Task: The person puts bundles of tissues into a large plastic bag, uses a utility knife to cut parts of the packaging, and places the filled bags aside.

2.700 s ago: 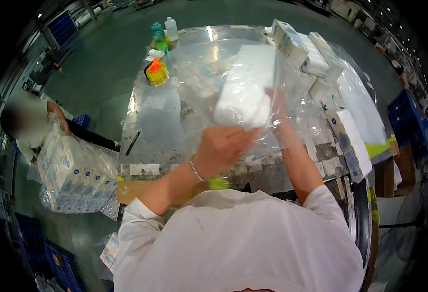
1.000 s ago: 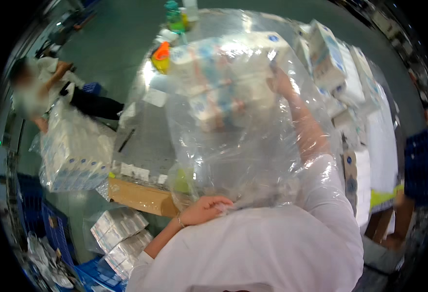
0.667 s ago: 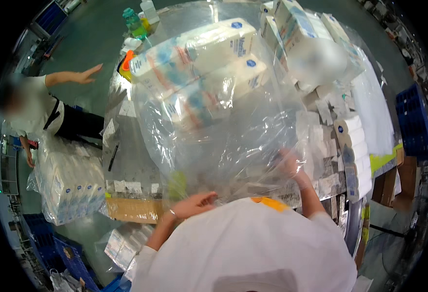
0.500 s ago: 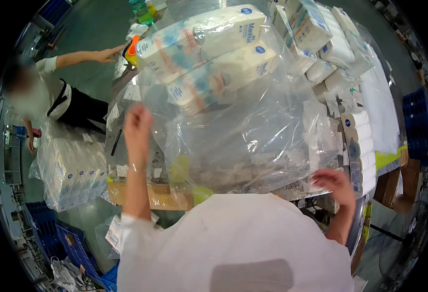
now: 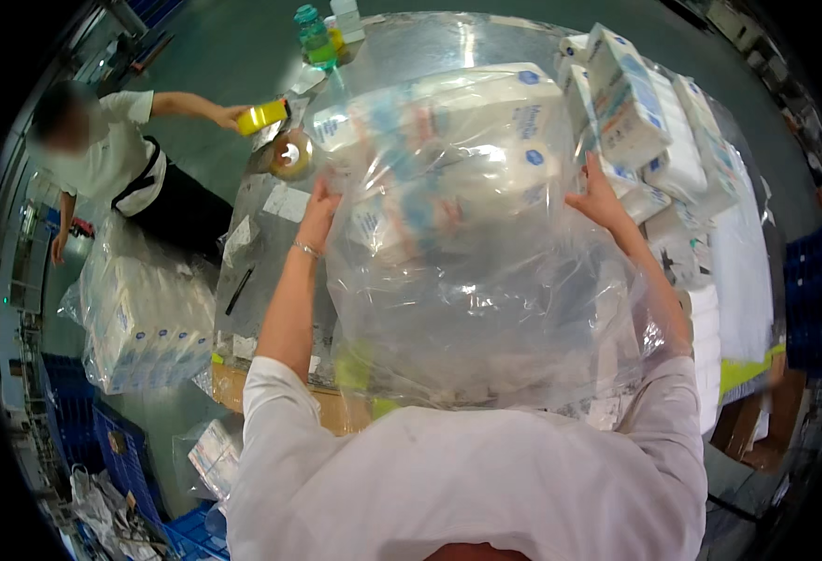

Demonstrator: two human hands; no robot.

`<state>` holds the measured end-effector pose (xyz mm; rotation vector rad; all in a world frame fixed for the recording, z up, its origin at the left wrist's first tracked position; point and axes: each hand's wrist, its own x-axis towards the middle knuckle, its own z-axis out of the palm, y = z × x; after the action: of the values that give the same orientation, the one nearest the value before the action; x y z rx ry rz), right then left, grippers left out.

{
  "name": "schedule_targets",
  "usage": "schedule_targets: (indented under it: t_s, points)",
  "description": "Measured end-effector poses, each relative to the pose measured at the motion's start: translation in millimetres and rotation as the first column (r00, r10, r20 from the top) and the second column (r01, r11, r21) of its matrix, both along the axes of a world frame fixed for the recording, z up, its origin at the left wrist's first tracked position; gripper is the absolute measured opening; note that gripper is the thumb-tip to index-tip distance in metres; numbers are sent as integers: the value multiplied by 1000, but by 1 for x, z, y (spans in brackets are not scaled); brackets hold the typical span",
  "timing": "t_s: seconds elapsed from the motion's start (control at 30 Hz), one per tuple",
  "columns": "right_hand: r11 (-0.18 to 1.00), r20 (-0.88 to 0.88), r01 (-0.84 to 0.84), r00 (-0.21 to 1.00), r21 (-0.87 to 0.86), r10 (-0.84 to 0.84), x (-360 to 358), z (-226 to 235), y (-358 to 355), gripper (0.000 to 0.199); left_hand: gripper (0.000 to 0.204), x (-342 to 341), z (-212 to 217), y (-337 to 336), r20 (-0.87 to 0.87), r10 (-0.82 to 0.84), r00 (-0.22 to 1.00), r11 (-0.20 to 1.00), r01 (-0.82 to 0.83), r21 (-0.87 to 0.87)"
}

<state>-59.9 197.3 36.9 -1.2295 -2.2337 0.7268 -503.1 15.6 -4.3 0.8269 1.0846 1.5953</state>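
Note:
A large clear plastic bag (image 5: 486, 309) lies on the table in front of me. Two long packs of paper rolls, a far pack (image 5: 467, 103) and a nearer pack (image 5: 458, 192), lie side by side inside its far part. At the bag's left side, my left hand (image 5: 320, 204) is closed on the film, its fingertips partly hidden. On the opposite side my right hand (image 5: 600, 198) touches the bag beside the nearer pack, thumb and forefinger stretched apart. Loose film from the bag's near part lies slack and wrinkled between my forearms.
More packs of rolls (image 5: 631, 103) are piled at the far right, beside white sheets (image 5: 743, 252). A tape roll (image 5: 291, 152), a black pen (image 5: 239, 291) and a green bottle (image 5: 315, 37) are on the left. A co-worker (image 5: 102, 159) holds a yellow tape dispenser (image 5: 263, 117) near bagged packs (image 5: 149, 318).
Both my hands have moved forward and inward to the sides of the bagged packs. The co-worker has picked up the yellow tape dispenser. The view has shifted a little.

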Motion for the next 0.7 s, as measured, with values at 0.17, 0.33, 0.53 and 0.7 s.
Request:
schedule_targets:
  t_s: [0.17,0.33,0.53,0.7]
  points:
    - [981,94,-16,995,-195,35,-42,-91,65,53,89,58,17,-66,-770,67,635,993,-116,-9]
    - [982,567,159,820,-105,-72,-27,-149,90,40,108,119,11,-53,-860,-144,490,770,-490,-408]
    - [974,491,225,852,-26,-183,-34,-108,20,31,47,70,-19,-24,-962,-173,209,814,-520,-260]
    - [967,403,204,880,154,-250,82,-257,54,33,53,75,-20,13,-977,-162,141,860,-465,-209]
